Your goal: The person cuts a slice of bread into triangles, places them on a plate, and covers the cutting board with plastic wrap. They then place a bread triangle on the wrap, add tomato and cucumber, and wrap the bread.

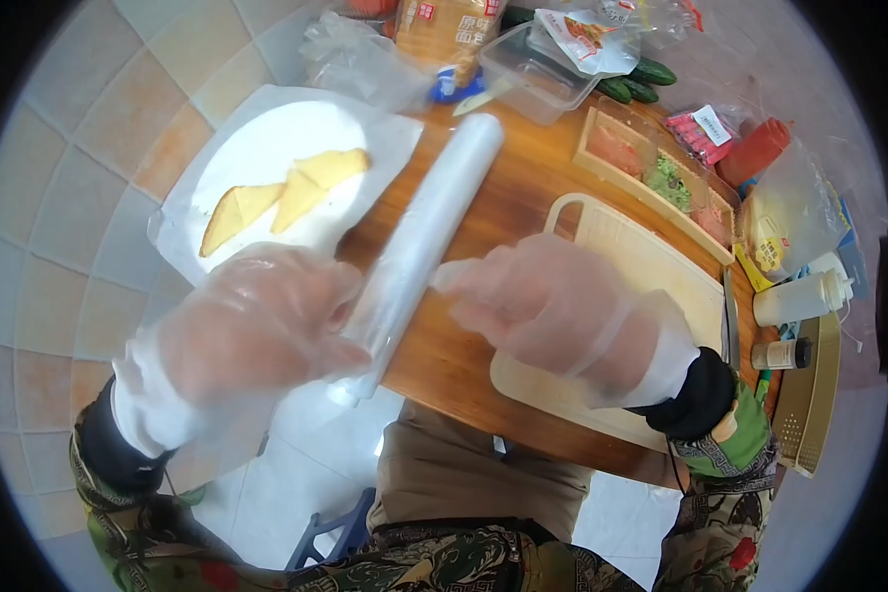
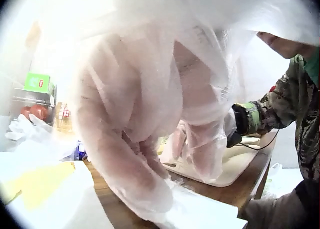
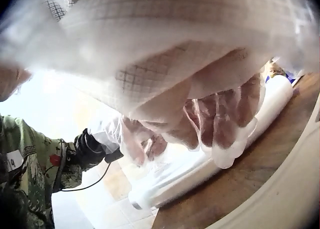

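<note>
Both hands wear loose clear plastic gloves. A long white roll of cling film (image 1: pixel 434 212) lies slantwise on the wooden table. My left hand (image 1: pixel 266 321) is over the roll's near end from the left, its thumb and fingers apart; in the left wrist view a long forefinger reaches down to the film (image 2: pixel 200 209). On the roll's right side hovers my right hand (image 1: pixel 553 306), fingertips close by the roll; in the right wrist view its loosely bent fingers (image 3: pixel 225 124) hang over the roll (image 3: pixel 170 189), with nothing visible gripped.
Yellow bread triangles (image 1: pixel 237 215) lie on a white plate (image 1: pixel 257 133) at left. A beige cutting board (image 1: pixel 671 266) sits under my right arm. Behind it stands a wooden box (image 1: pixel 602 173) of fillings. Bread bag (image 1: pixel 444 35), cucumbers (image 1: pixel 651 71) and a squeeze bottle (image 1: pixel 799 299) line the edges.
</note>
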The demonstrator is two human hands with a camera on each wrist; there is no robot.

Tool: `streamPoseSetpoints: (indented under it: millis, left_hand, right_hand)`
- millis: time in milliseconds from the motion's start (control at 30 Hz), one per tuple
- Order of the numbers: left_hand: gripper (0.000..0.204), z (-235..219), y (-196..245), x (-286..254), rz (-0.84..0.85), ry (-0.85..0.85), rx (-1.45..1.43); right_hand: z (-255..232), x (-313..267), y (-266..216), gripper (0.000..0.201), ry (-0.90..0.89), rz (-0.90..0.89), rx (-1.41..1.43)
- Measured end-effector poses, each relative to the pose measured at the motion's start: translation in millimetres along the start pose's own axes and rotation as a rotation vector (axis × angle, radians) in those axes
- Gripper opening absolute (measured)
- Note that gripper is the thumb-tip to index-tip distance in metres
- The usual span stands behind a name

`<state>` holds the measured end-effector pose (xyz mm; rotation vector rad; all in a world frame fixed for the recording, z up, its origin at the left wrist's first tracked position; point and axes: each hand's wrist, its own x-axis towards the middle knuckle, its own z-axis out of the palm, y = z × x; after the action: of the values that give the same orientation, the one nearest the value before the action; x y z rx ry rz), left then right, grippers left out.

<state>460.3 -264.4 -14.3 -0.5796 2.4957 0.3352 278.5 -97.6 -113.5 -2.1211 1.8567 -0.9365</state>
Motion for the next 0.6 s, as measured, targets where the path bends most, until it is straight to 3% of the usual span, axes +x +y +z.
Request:
streamPoseSetpoints:
  millis: [67, 200, 267, 367, 600]
  left_hand:
    - [0.032, 7.8, -6.1, -1.0, 0.140, 0.128, 0.005]
    - [0.028, 8.7, -10.3, 2.2, 0.149, 0.118, 0.013]
    - [0.026, -1.1, -6.9, 1.8, 0.095, 0.003, -0.051]
    - [0.026, -1.5, -12.2, 5.6, 0.103, -0.041, -0.037]
    - [0.025, 2.4, -15.6, 4.9, 0.104, -0.033, -0.077]
  right_hand:
    - [3.8, 3.1, -5.3, 0.015, -0.037, -0.023, -0.042]
    - [13.6, 14.6, -13.7, 0.010, -0.077, -0.105, -0.015]
    - [21.2, 18.0, -13.1, 0.007, -0.054, -0.284, -0.122]
    - [27.8, 22.1, -9.2, 0.005, -0.029, -0.377, -0.092]
    - [30.8, 27.7, -8.2, 0.004, -0.060, -0.381, -0.163]
